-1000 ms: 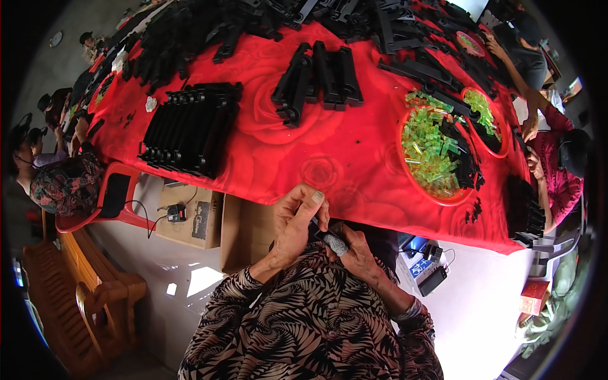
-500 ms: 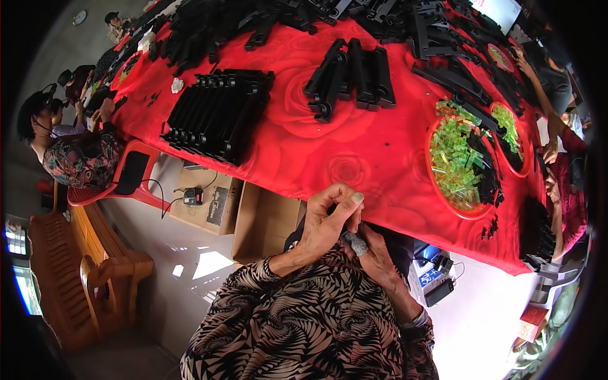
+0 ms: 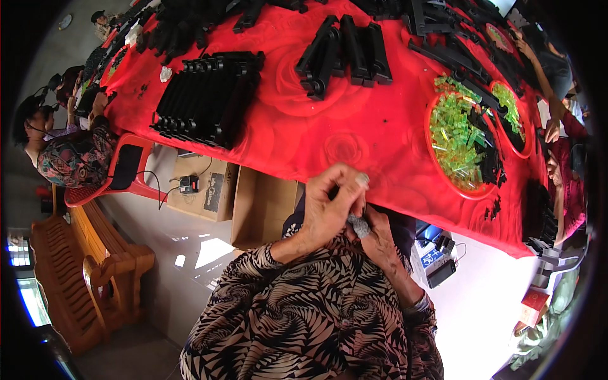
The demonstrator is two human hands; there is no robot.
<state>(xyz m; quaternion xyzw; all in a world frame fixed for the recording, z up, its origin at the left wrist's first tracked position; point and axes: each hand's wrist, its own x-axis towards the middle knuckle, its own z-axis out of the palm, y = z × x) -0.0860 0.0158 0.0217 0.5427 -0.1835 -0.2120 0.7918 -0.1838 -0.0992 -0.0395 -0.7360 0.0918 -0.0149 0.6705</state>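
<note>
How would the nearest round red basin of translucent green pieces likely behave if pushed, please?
The basin would probably slide rather than tip, given its broad outline. Its green pieces, loosely heaped, would likely shift and might spill if jolted.

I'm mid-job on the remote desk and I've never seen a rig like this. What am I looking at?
There's no machine: a person works with two bare hands. A fisheye camera on their head looks down, so straight edges bend near the rim. The left hand and right hand meet at the table's near edge; a grey piece shows at the right one. Anything else held is hidden. On the red cloth lie rowed black parts and a red bowl with yellow-green pieces.
</note>
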